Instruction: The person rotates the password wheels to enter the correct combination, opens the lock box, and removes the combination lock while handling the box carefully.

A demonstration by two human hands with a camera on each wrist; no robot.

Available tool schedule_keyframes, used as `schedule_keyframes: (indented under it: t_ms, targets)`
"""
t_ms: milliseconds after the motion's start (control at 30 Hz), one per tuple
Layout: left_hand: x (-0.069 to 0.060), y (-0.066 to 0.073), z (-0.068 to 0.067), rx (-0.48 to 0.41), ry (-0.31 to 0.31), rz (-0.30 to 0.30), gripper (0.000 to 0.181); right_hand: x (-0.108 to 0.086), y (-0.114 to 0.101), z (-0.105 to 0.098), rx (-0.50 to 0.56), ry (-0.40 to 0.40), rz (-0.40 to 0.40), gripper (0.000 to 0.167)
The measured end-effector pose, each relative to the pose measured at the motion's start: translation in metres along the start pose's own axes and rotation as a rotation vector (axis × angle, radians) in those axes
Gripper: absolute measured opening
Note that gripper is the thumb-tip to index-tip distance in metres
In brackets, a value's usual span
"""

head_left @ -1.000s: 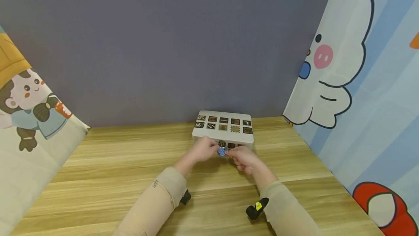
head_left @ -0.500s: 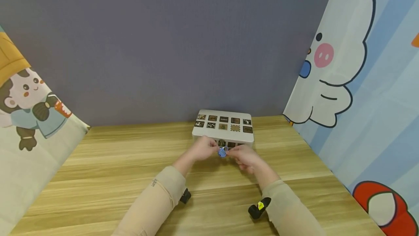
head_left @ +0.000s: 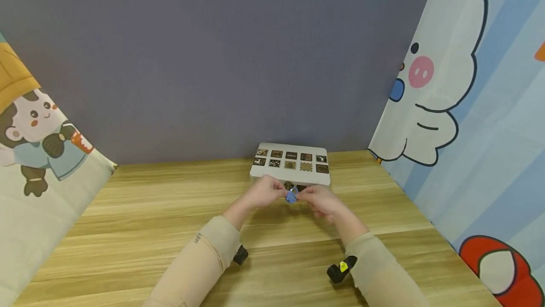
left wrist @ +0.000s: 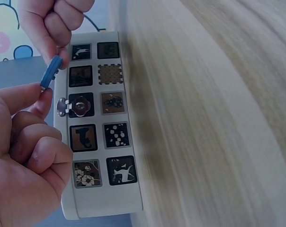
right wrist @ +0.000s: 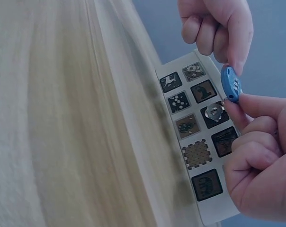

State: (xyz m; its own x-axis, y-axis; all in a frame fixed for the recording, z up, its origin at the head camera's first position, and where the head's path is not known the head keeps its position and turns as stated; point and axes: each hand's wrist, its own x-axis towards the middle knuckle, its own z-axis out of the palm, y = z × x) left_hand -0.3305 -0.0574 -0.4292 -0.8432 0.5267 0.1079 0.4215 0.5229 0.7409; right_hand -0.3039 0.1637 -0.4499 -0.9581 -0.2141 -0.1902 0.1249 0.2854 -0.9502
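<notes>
A small blue combination padlock (head_left: 291, 197) is held up between both hands, in front of a white box (head_left: 289, 174) with dark picture squares. My left hand (head_left: 264, 191) pinches it from the left between thumb and forefinger. From the other side, my right hand (head_left: 323, 201) pinches it too, its other fingers curled in. In the right wrist view small number dials show on the padlock (right wrist: 230, 84), and its shackle is seen in the head view. A metal clasp (left wrist: 79, 106) on the box's front face stands close behind the padlock, apart from it.
The box stands at the back of a wood-grain table (head_left: 179, 203), near a grey wall panel (head_left: 213, 61). Cloths printed with cartoon figures hang at the left (head_left: 51, 146) and right (head_left: 443, 84). Black wrist cameras show beneath both sleeves.
Both hands have moved slightly rightward with the padlock. It has turned so that its shackle shows more plainly above the body. The box has not moved.
</notes>
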Motion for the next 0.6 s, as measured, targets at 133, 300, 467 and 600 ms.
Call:
schedule_keyframes:
  t_ms: [133,300,467,600]
  targets:
    - [0.000,0.002,-0.002,0.001,0.001,0.013,0.019,-0.001,-0.005,-0.002,-0.044,0.015,-0.018,0.027]
    - [-0.002,0.005,-0.004,0.012,0.002,0.010,0.018,-0.003,-0.011,-0.003,-0.054,0.027,-0.025,0.023]
    - [-0.004,0.008,-0.006,0.003,-0.002,0.016,0.018,-0.006,-0.016,-0.005,-0.076,0.010,-0.046,0.019]
    - [-0.007,0.011,-0.007,0.001,-0.006,0.030,0.018,-0.007,-0.019,-0.007,-0.115,-0.003,-0.060,0.018]
